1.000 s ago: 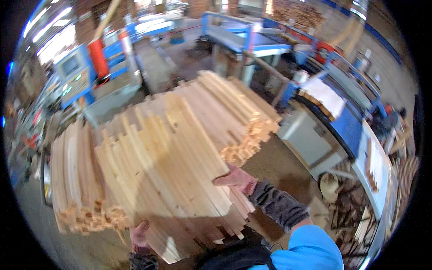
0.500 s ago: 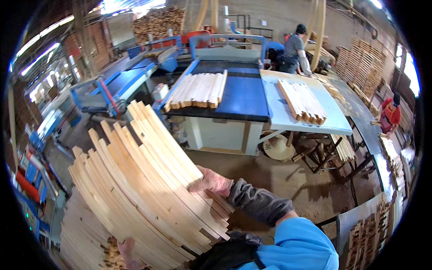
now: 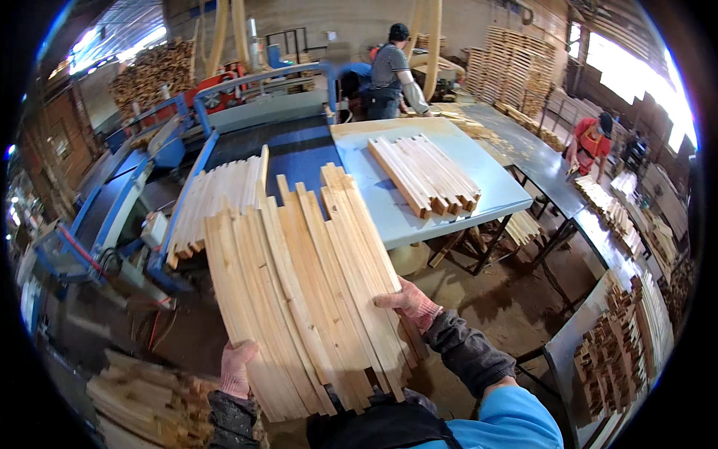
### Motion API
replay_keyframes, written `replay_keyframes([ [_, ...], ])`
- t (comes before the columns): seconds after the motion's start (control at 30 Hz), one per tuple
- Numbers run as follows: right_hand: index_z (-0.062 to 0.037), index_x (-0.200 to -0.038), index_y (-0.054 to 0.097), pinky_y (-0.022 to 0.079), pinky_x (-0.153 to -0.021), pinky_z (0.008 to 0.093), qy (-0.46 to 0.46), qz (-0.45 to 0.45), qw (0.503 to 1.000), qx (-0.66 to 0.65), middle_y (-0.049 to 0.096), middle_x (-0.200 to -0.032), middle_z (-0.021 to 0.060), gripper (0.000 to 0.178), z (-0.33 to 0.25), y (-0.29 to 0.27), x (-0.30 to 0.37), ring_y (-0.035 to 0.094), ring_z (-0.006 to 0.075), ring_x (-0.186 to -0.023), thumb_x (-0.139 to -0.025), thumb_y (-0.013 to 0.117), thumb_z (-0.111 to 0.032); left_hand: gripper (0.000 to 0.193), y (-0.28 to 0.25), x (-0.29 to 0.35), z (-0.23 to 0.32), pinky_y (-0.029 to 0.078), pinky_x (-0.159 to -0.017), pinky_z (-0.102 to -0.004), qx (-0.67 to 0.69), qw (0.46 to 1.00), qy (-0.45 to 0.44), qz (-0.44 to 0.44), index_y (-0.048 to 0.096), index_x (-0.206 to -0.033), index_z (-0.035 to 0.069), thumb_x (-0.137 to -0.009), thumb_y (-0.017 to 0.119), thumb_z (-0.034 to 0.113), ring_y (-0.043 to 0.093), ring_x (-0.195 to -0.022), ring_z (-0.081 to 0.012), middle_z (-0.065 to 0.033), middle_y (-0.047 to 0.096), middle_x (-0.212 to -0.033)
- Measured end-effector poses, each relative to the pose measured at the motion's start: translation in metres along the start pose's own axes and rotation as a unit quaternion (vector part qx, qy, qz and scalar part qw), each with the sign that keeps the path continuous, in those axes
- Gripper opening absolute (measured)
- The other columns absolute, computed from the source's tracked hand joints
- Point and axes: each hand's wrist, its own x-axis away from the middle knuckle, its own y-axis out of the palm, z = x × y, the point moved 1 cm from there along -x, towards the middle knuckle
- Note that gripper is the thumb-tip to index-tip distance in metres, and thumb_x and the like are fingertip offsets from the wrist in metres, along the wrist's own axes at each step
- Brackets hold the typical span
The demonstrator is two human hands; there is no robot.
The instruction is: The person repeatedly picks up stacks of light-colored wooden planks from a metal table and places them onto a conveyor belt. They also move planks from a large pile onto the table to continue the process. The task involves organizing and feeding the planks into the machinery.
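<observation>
My left hand (image 3: 236, 368) and right hand (image 3: 409, 302) grip opposite sides of the slats (image 3: 307, 292), long axis pointing ahead toward the table (image 3: 441, 217).

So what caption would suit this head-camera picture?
Left hand and right hand carry an armful of wooden slats toward a light-blue table.
</observation>
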Motion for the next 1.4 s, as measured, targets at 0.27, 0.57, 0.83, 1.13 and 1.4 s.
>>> replay_keyframes([
  [0.27,-0.0007,-0.149,0.055,0.055,-0.106,0.0399,0.063,0.156,0.985,-0.049,0.071,-0.131,0.0103,0.068,-0.033,-0.072,-0.102,0.068,0.0224,-0.119,-0.089,0.086,-0.011,0.051,0.078,-0.261,-0.006,0.060,-0.090,-0.0374,-0.053,0.977,-0.093,-0.184,0.071,-0.124,-0.001,-0.085,0.082,0.029,0.073,-0.099,-0.0207,-0.0096,0.075,-0.112],
  [0.57,0.0018,-0.143,0.055,0.059,-0.102,0.0340,0.100,0.183,0.971,-0.119,0.069,-0.124,0.0128,0.055,-0.025,-0.144,-0.252,0.070,0.0222,-0.110,-0.095,0.079,-0.009,0.072,0.140,-0.434,0.015,0.057,-0.099,-0.0426,-0.080,0.953,-0.193,-0.217,0.054,-0.144,-0.003,-0.092,0.080,0.039,0.069,-0.112,-0.0261,-0.0179,0.068,-0.127],
  [0.83,0.0009,-0.138,0.056,0.061,-0.093,0.0373,0.116,0.124,0.984,-0.045,0.069,-0.116,0.0115,0.050,-0.068,-0.188,-0.382,0.070,0.0210,-0.100,-0.094,0.077,-0.006,0.091,0.186,-0.550,0.032,0.048,-0.116,-0.0422,-0.123,0.976,-0.079,-0.164,0.031,-0.162,-0.006,-0.101,0.078,0.044,0.060,-0.133,-0.0297,-0.0220,0.060,-0.147],
  [1.13,0.0022,-0.131,0.055,0.064,-0.085,0.0386,0.097,0.072,0.990,-0.073,0.072,-0.114,0.0147,0.047,-0.078,-0.197,-0.497,0.074,0.0242,-0.096,-0.093,0.081,-0.004,0.092,0.222,-0.592,0.138,0.046,-0.117,-0.0500,-0.707,0.707,-0.009,-0.025,0.056,-0.152,-0.003,-0.089,0.074,0.062,0.057,-0.140,-0.0416,-0.0265,0.061,-0.149],
  [1.4,0.0044,-0.138,0.054,0.063,-0.092,0.0382,0.123,0.072,0.990,-0.016,0.071,-0.123,0.0186,0.066,-0.064,-0.174,-0.549,0.073,0.0263,-0.107,-0.087,0.088,-0.018,0.088,0.170,-0.582,0.091,0.028,-0.130,-0.0517,-0.744,0.654,0.129,0.042,0.042,-0.162,0.005,-0.098,0.067,0.060,0.034,-0.158,-0.0406,-0.0231,0.038,-0.170],
])
